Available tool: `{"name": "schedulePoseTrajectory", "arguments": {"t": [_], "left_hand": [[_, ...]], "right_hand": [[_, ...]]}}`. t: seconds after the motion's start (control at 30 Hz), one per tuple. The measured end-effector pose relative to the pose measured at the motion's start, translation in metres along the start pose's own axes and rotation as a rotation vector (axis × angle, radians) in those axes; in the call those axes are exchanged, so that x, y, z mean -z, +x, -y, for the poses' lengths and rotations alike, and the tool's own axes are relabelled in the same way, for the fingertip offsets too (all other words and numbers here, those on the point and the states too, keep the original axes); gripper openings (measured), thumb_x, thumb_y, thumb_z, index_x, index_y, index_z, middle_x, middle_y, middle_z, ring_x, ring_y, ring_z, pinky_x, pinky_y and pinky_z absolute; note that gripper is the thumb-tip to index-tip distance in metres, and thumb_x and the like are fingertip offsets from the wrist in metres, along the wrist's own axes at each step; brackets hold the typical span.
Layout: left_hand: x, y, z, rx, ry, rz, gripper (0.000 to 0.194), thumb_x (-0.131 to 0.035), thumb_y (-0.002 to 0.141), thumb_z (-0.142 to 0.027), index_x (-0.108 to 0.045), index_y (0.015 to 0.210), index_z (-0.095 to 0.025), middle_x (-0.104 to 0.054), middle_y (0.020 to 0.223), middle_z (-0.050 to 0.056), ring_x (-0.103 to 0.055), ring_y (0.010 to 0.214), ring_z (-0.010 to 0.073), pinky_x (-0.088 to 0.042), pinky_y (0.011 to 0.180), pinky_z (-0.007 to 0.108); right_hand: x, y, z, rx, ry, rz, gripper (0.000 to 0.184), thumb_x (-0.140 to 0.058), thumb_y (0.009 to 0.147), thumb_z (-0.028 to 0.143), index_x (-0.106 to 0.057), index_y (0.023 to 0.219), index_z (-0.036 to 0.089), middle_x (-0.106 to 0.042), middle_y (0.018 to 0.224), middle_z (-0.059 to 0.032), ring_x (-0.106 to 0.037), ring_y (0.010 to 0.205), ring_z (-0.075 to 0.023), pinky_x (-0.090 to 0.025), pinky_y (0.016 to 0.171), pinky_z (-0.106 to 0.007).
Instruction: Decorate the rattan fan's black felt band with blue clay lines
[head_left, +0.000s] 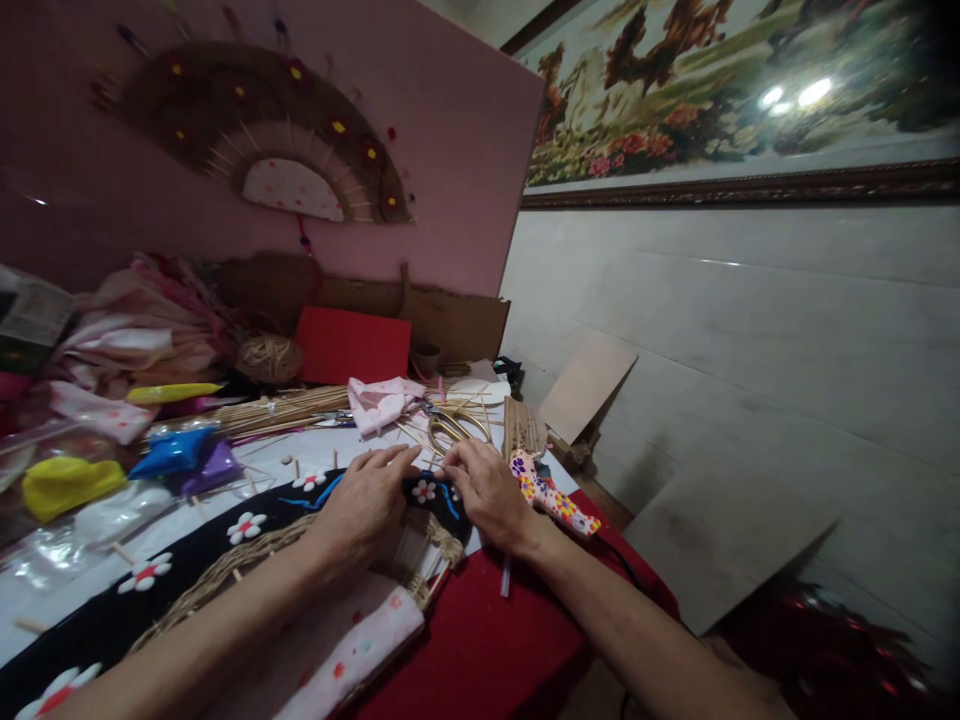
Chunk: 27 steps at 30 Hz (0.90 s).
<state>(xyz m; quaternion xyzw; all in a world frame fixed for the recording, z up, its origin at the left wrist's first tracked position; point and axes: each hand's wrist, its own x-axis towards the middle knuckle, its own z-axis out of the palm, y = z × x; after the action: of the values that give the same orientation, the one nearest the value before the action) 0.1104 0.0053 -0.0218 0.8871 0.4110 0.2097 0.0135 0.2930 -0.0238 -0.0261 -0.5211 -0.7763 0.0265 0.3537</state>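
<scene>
A pale wall (712, 330) flanks the surface (487, 645), where a black flowered band (196, 548) curves from near left to far right. The left hand (371, 500) bends over the band; the right hand (484, 490), nearer its right end, curls at its far edge. Whether either grips anything I cannot tell. Scissors (451, 428) crowd just beyond the band; a flower-patterned tool (547, 495) lies to its right.

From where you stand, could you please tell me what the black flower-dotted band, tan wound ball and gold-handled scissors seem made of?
Black flower-dotted band: perhaps clay or fabric, being smooth and matt. Tan wound ball: probably matt jute twine, showing coarse strands. Gold-handled scissors: likely metal, with glossy loops.
</scene>
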Motion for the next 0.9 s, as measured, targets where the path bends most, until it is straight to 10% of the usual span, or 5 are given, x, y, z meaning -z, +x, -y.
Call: {"name": "schedulePoseTrajectory", "arguments": {"t": [0.9], "left_hand": [[-0.005, -0.001, 0.003, -0.022, -0.053, -0.065, 0.048, -0.037, 0.078, -0.002, -0.051, 0.122, -0.015, -0.059, 0.124, 0.010, -0.051, 0.115, 0.0206, -0.041, 0.099, 0.039]], "right_hand": [[0.011, -0.012, 0.003, 0.109, 0.014, -0.052, 0.010, -0.045, 0.087, 0.016, -0.051, 0.080, 0.019, -0.058, 0.082, -0.0052, -0.050, 0.081, -0.0198, -0.037, 0.076, -0.033]]}}
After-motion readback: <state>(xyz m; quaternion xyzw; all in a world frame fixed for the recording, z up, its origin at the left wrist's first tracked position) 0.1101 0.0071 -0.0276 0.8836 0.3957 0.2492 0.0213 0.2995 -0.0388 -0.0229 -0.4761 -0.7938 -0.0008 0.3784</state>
